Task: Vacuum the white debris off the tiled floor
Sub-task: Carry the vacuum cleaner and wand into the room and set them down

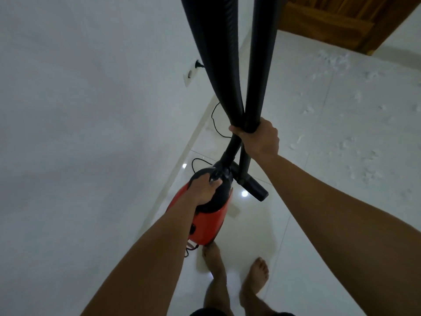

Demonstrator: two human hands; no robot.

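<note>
1. Nearest the camera, two bare feet point(237, 270) stand on the glossy white tiled floor point(307, 137), close to the wall on the left.
2. Just ahead of the feet, the left hand point(204, 189) holds the red and black vacuum cleaner point(205, 215) by its black top handle, fingers clamped around the handle. The body hangs upright beside the left foot; whether it touches the floor cannot be told.
3. A little farther out, the right hand point(257, 137) grips the black corrugated hose point(216, 53) and the black rigid wand point(260, 53) together, fingers wrapped tight around both where they cross.
4. Below that hand, the wand runs down to the black floor nozzle point(252, 187), which sits near the vacuum's top, above a bright reflection on the tiles.
5. A thin black power cord point(215, 124) trails along the floor by the wall and reaches a plug in the white wall socket point(191, 73).
6. Farther right and ahead, white debris point(337, 62) lies scattered across several tiles, well apart from the nozzle, densest near the wooden door point(341, 19) at the far end.
</note>
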